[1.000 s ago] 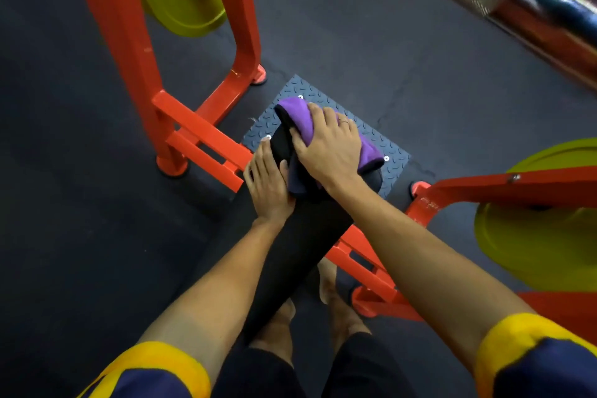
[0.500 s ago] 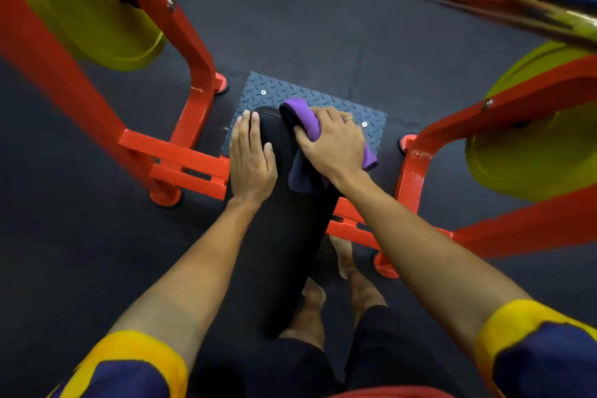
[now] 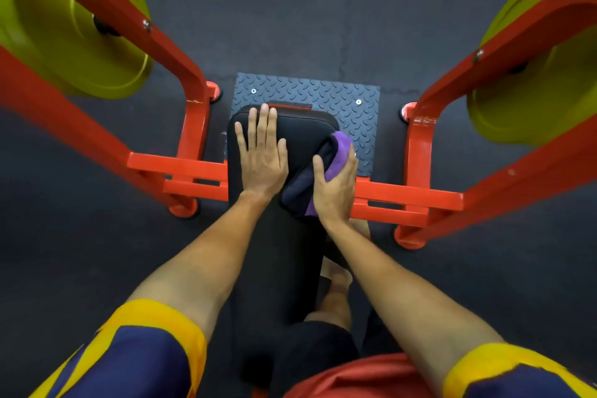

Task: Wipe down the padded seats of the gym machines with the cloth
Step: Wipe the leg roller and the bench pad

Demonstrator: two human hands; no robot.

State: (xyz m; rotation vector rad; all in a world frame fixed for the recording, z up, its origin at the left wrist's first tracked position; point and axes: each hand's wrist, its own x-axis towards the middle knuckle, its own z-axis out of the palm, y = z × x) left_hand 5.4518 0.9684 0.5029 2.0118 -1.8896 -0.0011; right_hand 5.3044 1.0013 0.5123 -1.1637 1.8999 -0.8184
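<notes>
While the left hand (image 3: 263,157) lies flat on the far end of the black bench pad (image 3: 281,255), fingers straight and holding nothing, the right hand (image 3: 336,187) grips the purple cloth (image 3: 337,153) against the pad's right edge, thumb on top, fingers curled over the side. The cloth lies under that palm, just beside the left hand

Left hand (image 3: 263,158) flat, fingers straight — right hand (image 3: 336,186) curled round cloth (image 3: 340,152).
</notes>
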